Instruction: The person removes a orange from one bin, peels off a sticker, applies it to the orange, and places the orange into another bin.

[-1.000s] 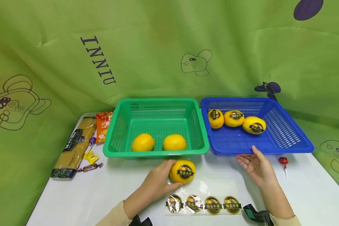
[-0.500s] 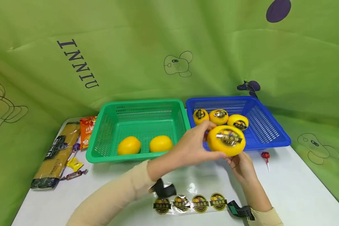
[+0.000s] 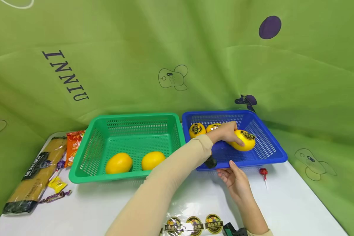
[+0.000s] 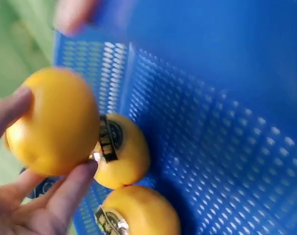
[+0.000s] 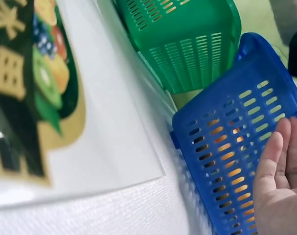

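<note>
My left hand [image 3: 227,131] reaches over the blue basket [image 3: 215,164] and grips a yellow fruit [image 3: 244,141] that bears a black-and-gold sticker. In the left wrist view the thumb and fingers hold this fruit [image 4: 55,120] from the sides. Two stickered fruits, a nearer one [image 4: 138,215] and a farther one [image 4: 121,156], show inside the basket there. The head view shows a fruit [image 3: 197,130] at the basket's left, another partly behind the hand. My right hand [image 3: 235,185] is at the basket's front wall, its fingers relaxed; the right wrist view shows the hand [image 5: 285,181] beside that slotted wall.
Left of the blue basket stands a green basket [image 3: 112,178] with two plain yellow fruits. A clear sheet of round stickers [image 3: 194,225] lies at the front. A red lollipop [image 3: 264,173] is on the right; a noodle pack [image 3: 35,173], an orange snack bag [image 3: 73,146] and candies lie left.
My left hand has carried the stickered fruit from the table in front of the green basket up and right, over the blue basket. My right hand stays by the blue basket's front.
</note>
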{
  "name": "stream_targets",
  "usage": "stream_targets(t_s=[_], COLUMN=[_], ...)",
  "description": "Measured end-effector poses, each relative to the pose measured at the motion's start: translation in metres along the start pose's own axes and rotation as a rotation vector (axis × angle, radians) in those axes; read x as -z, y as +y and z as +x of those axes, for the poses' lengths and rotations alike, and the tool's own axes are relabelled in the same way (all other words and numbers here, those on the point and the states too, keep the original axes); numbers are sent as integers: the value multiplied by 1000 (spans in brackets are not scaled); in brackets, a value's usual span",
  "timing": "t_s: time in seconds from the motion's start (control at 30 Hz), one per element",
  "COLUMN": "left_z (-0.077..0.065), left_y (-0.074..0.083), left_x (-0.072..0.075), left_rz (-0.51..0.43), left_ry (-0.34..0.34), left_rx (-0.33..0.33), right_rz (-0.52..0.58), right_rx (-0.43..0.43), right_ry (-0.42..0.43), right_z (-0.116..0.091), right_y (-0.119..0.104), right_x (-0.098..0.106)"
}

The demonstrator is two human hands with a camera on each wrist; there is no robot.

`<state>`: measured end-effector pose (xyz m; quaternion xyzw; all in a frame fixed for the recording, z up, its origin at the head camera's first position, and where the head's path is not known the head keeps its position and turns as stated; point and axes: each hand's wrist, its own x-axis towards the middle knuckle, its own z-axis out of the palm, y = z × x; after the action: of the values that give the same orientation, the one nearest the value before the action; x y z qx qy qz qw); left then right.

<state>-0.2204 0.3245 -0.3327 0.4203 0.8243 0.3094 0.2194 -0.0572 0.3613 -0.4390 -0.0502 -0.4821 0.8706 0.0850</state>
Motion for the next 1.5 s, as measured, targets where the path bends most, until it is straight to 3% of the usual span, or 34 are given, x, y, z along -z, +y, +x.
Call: stream_targets(t_s=[0.1, 0.17, 0.33, 0.43, 0.63, 0.8, 1.0, 1.1, 1.27, 1.5], left_z=[4, 5, 14, 19, 17, 16, 18, 18, 19, 20], left_y=[-4, -3, 1, -3, -12, -15, -14, -16, -19, -19], left_x=[-3, -6, -19, -24, -29, -37, -43, -46, -49, -48], left_rz=[-7, 19, 60, -20, -166, -91, 87, 81, 60, 88], left_ry=[-108, -142, -111, -110, -176, -212, -170, -139, -80, -148], left_rx=[-9, -24, -4, 14, 36, 47, 93, 105, 71, 67], right_rz=[-18, -23, -30, -30, -33, -56, -62, -64, -76, -67], right_rx=[-10, -8, -5, -5, -4, -7, 0, -11, -27, -26], right_ry=[14, 20, 37, 42, 58, 72, 75, 78, 83, 61], right_z=[-1, -2, -2, -2, -2, -3, 0, 1, 0, 0], right_y=[4, 4, 2, 1, 2, 3, 2, 1, 1, 0], right_x=[-4, -5, -4, -3, -2, -2, -3, -4, -5, 1])
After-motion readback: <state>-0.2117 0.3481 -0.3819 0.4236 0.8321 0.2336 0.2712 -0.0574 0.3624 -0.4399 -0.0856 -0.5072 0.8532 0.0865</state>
